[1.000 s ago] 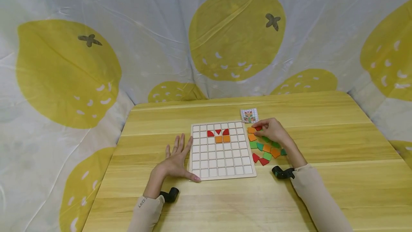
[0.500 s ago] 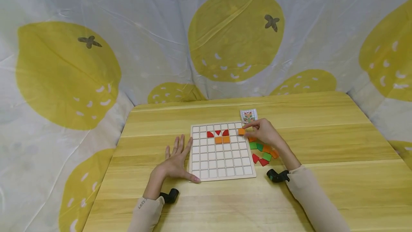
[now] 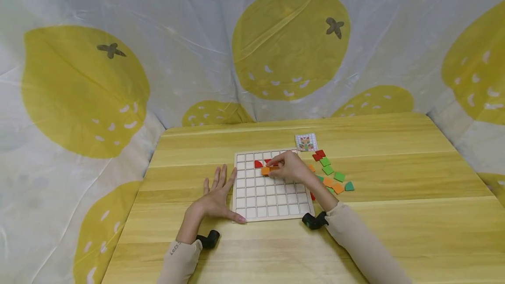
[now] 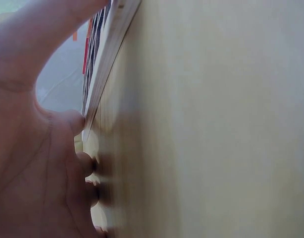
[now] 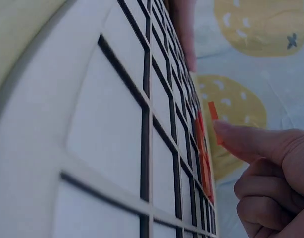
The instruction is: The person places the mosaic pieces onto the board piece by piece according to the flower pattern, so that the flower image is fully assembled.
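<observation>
Orange tile [image 3: 265, 171], pinched by the right hand [image 3: 293, 169] above the gridded board [image 3: 272, 200]. Left hand [image 3: 214, 200], fingers spread wide, against the board's left edge; loose coloured tiles [image 3: 339, 176] and a small pattern card [image 3: 305, 142] to its right, on a wooden table [image 3: 414, 214].

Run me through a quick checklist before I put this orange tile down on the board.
1. Tile gripped: ok. Your right hand pinches the orange tile.
2. Tile clear of the board: ok. The right wrist view shows a gap between them.
3. Board steadied: ok. Your left hand, fingers spread, rests against its left edge.
4. Pattern card uncovered: ok. It lies by the board's far right corner.
5. Landing cell free: cannot tell. The tile and your right hand hide that part.
</observation>
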The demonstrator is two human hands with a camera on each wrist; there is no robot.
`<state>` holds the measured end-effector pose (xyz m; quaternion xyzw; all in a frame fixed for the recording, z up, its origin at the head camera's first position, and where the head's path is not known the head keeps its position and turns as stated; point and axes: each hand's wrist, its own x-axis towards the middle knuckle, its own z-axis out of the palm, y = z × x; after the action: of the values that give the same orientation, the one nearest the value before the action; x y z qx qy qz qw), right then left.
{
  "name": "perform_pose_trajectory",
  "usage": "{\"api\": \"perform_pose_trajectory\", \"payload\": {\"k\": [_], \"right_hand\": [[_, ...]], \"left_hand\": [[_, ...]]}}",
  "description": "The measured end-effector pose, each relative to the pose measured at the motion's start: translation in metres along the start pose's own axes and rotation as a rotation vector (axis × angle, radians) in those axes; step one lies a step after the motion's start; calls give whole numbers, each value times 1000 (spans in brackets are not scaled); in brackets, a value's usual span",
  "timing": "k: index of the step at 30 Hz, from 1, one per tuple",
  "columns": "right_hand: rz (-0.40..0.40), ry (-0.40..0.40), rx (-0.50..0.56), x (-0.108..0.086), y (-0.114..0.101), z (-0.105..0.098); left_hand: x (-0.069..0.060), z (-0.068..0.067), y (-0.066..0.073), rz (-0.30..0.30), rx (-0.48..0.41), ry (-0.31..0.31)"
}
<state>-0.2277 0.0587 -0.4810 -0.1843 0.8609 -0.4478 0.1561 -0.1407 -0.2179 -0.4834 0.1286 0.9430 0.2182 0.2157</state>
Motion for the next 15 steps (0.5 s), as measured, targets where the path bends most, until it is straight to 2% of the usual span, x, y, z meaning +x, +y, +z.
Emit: {"api": "perform_pose_trajectory", "payload": {"k": [8,15], "right_hand": [[34,6,-42,10,-6,15],[31,4,16,9,-3,18]], "left_hand": [[0,0,0,0,-4,0],[-1,0,0,-9,-4,1]]}}
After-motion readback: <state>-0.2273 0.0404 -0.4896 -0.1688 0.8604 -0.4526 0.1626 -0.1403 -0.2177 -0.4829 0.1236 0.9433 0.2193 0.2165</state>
